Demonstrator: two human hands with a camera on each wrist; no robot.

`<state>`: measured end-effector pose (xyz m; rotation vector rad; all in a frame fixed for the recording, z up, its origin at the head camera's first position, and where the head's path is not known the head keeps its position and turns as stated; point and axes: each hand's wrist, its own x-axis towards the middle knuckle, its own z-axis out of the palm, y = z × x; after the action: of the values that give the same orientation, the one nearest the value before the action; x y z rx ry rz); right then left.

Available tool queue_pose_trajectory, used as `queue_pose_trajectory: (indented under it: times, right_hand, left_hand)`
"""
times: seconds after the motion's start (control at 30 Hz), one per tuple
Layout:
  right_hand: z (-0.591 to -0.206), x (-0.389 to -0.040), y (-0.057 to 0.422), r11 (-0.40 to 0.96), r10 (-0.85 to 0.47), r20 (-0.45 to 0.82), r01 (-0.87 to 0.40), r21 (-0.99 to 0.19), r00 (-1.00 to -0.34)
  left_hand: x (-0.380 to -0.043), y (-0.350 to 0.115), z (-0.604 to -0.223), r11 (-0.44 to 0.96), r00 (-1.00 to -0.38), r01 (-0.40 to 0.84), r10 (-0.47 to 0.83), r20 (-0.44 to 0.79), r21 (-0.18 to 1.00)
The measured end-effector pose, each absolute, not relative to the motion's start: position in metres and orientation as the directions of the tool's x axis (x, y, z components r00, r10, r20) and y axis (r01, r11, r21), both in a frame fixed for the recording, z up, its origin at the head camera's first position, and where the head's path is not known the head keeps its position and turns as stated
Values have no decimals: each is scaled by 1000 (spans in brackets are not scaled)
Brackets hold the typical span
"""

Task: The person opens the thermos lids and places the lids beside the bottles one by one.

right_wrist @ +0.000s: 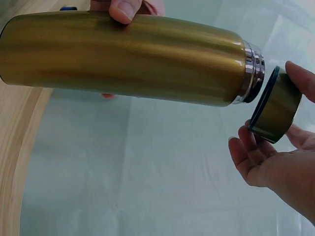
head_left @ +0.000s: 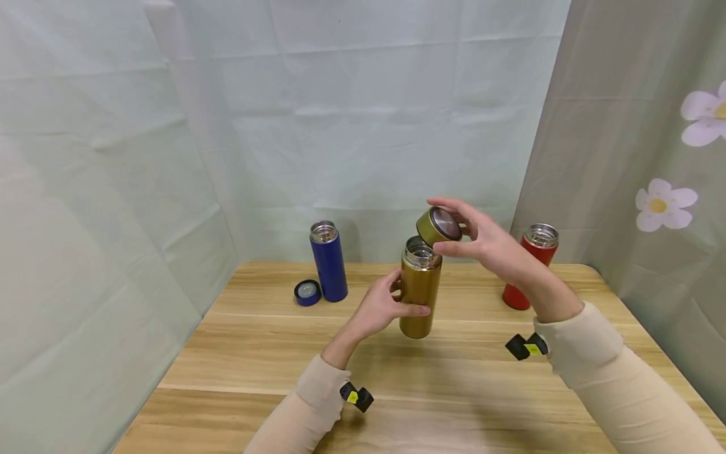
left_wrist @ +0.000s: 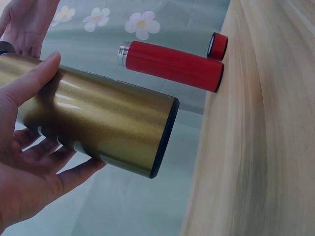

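Note:
My left hand (head_left: 381,306) grips the body of a gold thermos flask (head_left: 418,287), its thumb across the front. In the left wrist view the flask's dark base (left_wrist: 165,137) hangs clear of the table. The steel threaded neck (right_wrist: 252,73) is uncovered and its mouth shows from above. My right hand (head_left: 488,243) holds the gold lid (head_left: 432,228) between thumb and fingers, tilted just above the mouth. A narrow gap parts lid and neck in the right wrist view.
A blue flask (head_left: 329,265) without its lid stands at the back left, its blue lid (head_left: 307,293) beside it. An uncapped red flask (left_wrist: 172,66) stands at the right behind my right forearm, with its red lid (left_wrist: 217,46) next to it. A curtain (head_left: 368,126) hangs behind the table (head_left: 255,359).

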<state>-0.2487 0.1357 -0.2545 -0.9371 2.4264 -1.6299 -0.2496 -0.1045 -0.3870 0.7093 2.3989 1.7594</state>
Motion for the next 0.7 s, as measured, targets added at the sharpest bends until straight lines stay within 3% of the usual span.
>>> queue_pose_trajectory:
  times: [0.27, 0.53, 0.7]
  right_hand:
    - [-253, -246, 137, 250, -451, 263, -404, -880, -853]
    - [-254, -247, 141, 240, -477, 316, -468, -851, -820]
    - [-255, -246, 142, 257, -458, 302, -450, -855, -836]
  left_hand:
    - [-249, -105, -388, 229, -895, 308, 399, 200, 923]
    - [-249, -106, -386, 225, -898, 303, 392, 199, 926]
    - [-249, -107, -386, 227, -900, 297, 391, 193, 927]
